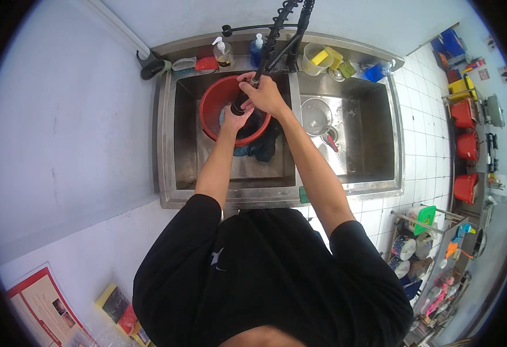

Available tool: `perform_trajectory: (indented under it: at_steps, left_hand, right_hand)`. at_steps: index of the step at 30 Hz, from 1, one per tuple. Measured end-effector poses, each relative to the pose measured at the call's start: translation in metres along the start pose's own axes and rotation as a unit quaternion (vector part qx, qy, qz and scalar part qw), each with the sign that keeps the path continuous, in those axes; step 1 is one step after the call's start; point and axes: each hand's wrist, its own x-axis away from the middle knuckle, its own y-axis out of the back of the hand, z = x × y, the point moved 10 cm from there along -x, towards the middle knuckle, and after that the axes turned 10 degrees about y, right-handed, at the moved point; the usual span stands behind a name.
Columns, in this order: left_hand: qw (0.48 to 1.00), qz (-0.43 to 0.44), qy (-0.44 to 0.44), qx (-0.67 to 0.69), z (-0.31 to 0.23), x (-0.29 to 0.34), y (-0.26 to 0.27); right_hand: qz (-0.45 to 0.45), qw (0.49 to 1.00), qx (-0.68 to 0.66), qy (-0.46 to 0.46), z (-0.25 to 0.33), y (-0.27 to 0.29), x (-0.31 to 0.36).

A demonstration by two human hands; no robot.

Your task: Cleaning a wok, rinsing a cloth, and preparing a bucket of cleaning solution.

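Observation:
Both of my hands are on the black spray head [240, 104] of a pull-down faucet, over a red bucket [211, 104] in the left sink basin. My left hand [237, 120] is closed around its lower end, inside the bucket's mouth. Higher up, my right hand [266, 95] grips it near the hose, fingers curled around it. Part of the bucket's inside is hidden by my hands; something pale and something dark show in it. Dark wet cloth [266, 147] lies against the bucket's near right side on the basin floor.
The right basin holds a round strainer [317, 115] and a red-handled tool [331, 141]. Along the back ledge stand a brush [184, 65], pump bottles [223, 55] and a tub with yellow sponges [317, 58]. The spring hose [275, 34] hangs above the divider.

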Motion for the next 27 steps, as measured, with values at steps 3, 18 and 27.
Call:
perform_trajectory:
  at_steps: [3, 18, 27]
  left_hand:
    - [0.998, -0.003, -0.026, -0.059, -0.012, -0.002, 0.020]
    - [0.788, -0.014, -0.349, -0.507, -0.027, 0.119, -0.213]
    - [0.587, -0.040, -0.367, -0.721, 0.015, 0.118, -0.252]
  right_hand:
    - [0.013, 1.000, -0.014, 0.012, 0.002, -0.007, -0.003]
    - [-0.026, 0.993, -0.018, 0.114, -0.024, 0.015, 0.009]
    - [-0.131, 0.722, -0.674, -0.089, -0.193, -0.032, 0.004]
